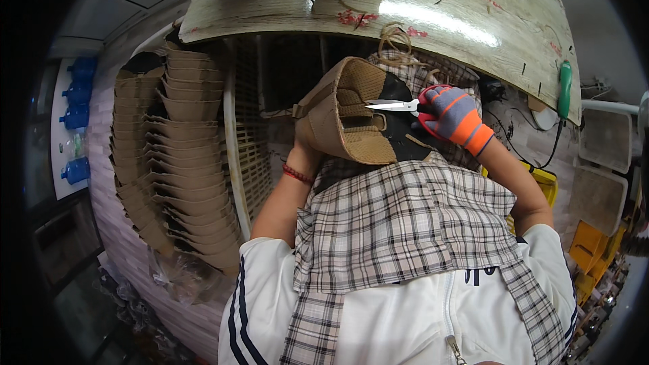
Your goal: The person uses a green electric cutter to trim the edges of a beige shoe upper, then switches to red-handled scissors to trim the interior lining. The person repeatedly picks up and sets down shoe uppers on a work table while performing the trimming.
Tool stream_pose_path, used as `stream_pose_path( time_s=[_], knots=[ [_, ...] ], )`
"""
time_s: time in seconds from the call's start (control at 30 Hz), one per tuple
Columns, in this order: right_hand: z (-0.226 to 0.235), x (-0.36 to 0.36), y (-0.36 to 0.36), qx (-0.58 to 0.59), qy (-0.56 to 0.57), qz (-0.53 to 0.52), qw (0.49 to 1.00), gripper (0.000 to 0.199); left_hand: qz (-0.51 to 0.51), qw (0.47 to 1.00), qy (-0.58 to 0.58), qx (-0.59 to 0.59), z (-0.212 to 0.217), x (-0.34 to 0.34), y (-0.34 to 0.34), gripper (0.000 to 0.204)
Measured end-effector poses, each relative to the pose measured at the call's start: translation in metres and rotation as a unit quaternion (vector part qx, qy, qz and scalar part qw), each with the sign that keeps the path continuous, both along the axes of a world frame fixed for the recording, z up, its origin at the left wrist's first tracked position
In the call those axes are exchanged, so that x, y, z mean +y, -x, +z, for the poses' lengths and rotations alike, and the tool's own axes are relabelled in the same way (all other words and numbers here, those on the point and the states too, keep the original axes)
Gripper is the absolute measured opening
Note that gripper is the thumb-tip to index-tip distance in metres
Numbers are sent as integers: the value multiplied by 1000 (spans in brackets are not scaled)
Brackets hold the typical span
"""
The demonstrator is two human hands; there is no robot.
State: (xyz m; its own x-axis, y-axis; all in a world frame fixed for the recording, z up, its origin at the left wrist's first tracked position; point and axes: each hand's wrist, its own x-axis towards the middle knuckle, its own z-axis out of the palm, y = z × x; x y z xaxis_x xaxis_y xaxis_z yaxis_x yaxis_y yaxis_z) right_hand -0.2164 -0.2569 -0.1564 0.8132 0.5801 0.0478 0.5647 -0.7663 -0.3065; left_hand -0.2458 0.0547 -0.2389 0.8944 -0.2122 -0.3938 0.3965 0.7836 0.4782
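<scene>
A tan boot upper (319,122) with a honeycomb-textured lining is held over my lap, its opening turned toward the right. My left hand (306,151) supports it from the left side; its fingers are hidden behind the upper. In my right hand (451,116), gloved in grey and orange, is a pair of scissors (392,105) with red handles. The blades point left across the opening of the upper, slightly parted. A plaid apron (399,223) covers my lap beneath the work.
A wood-patterned table (284,10) lies ahead, with thread scraps and a green-handled tool (565,88) on a black cord at its right edge. Stacked tan uppers (193,162) stand to the left beside a rack (250,135). Yellow bins (588,247) are at right.
</scene>
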Motion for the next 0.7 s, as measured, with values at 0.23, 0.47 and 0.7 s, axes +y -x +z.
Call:
stream_pose_path(
  time_s=[0.23,0.47,0.7],
  knots=[
    [-3,-13,3,14,-21,-69,997,33,-19,996,-81,-42,34,-9,-1,51],
    [32,9,-3,-64,80,15,995,37,33,999,-30,11,-15,0,3,45],
    [32,8,-8,-101,108,9,989,31,33,987,-133,-86,21,-13,6,42]
  ],
)
